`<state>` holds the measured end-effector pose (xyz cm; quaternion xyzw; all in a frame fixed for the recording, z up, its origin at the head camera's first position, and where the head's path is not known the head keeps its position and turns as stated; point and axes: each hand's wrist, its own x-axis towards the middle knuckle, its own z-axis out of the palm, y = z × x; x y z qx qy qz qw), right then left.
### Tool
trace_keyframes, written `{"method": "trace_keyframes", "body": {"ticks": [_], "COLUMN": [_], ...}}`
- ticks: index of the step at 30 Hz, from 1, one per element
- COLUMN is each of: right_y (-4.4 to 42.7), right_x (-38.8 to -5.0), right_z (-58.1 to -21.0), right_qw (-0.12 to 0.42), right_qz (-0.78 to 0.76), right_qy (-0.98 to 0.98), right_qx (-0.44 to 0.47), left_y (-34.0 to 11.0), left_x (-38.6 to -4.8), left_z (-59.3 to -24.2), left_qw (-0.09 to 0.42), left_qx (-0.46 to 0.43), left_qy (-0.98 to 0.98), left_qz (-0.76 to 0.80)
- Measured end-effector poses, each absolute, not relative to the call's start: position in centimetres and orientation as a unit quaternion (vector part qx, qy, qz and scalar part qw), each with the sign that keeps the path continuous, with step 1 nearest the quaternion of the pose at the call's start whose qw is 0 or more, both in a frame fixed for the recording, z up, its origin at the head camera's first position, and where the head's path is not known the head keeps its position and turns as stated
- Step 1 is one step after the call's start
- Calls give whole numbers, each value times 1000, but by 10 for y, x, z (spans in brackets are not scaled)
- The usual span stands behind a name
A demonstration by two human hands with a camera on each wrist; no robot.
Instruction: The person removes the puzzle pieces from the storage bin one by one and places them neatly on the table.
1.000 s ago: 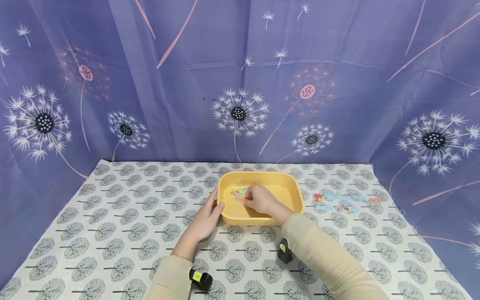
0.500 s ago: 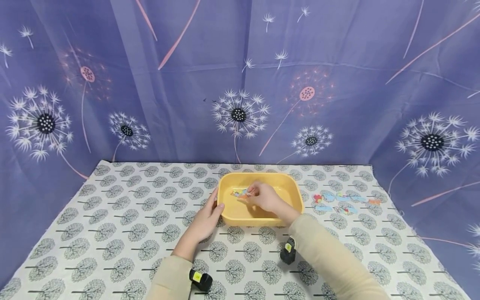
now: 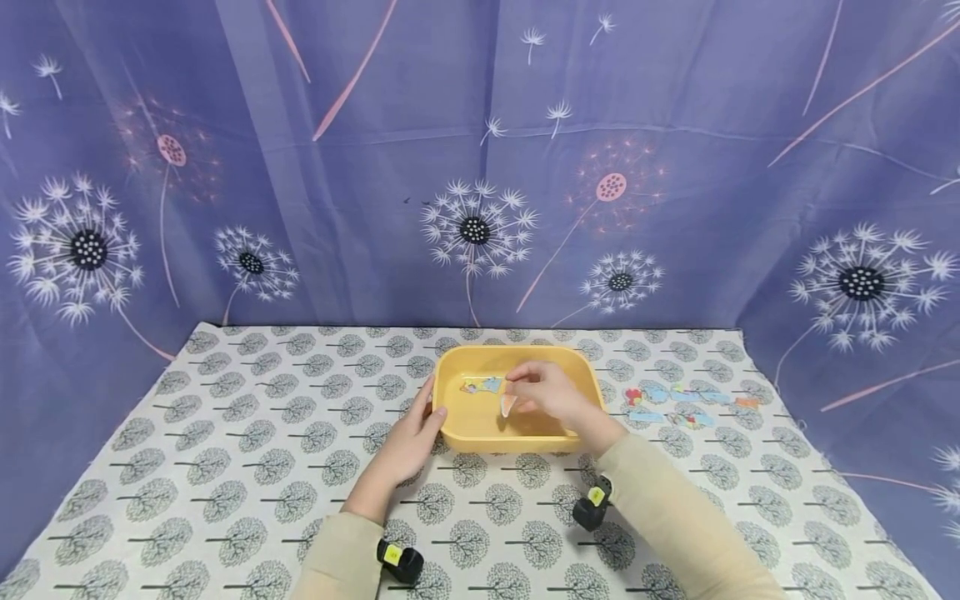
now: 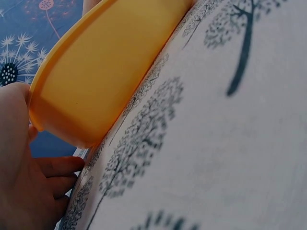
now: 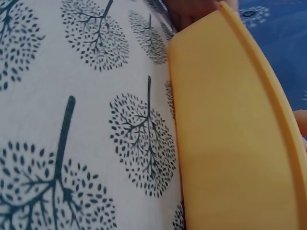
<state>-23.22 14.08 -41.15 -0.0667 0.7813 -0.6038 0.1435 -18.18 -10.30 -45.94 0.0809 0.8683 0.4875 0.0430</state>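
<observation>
A yellow plastic tray (image 3: 517,444) stands on the cloth, its side wall filling much of both wrist views. My left hand (image 3: 408,437) holds the tray's left end, thumb at the rim and the other fingers along the outside. Over the tray's middle, my right hand (image 3: 551,392) pinches a flat orange puzzle piece (image 3: 510,405) with a white edge. Small colourful puzzle pieces (image 3: 480,384) lie on the tray floor, left of the right hand. The right wrist view shows only a bit of the right hand's fingers (image 5: 301,122) past the rim.
To the right of the tray, several blue, red and orange puzzle pieces (image 3: 692,393) lie flat in loose rows. The table wears a white tree-print cloth (image 3: 247,467). A purple dandelion curtain (image 3: 360,167) hangs behind it.
My right hand has picked the orange piece up from the tray floor and drawn it to the right, uncovering more of the pieces there. The left hand has stayed on the tray.
</observation>
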Motion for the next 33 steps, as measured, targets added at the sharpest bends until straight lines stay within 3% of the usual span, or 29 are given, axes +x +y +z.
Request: {"method": "trace_keyframes", "body": {"ticks": [33], "right_y": [222], "right_x": [-213], "right_z": [-390], "right_qw": [72], "right_qz": [-688], "right_qy": [722], "right_qx": [-1], "left_y": [-103], "left_x": [-182], "left_z": [-460], "left_qw": [46], "left_qx": [80], "left_qy": [871], "left_qz": [483]}}
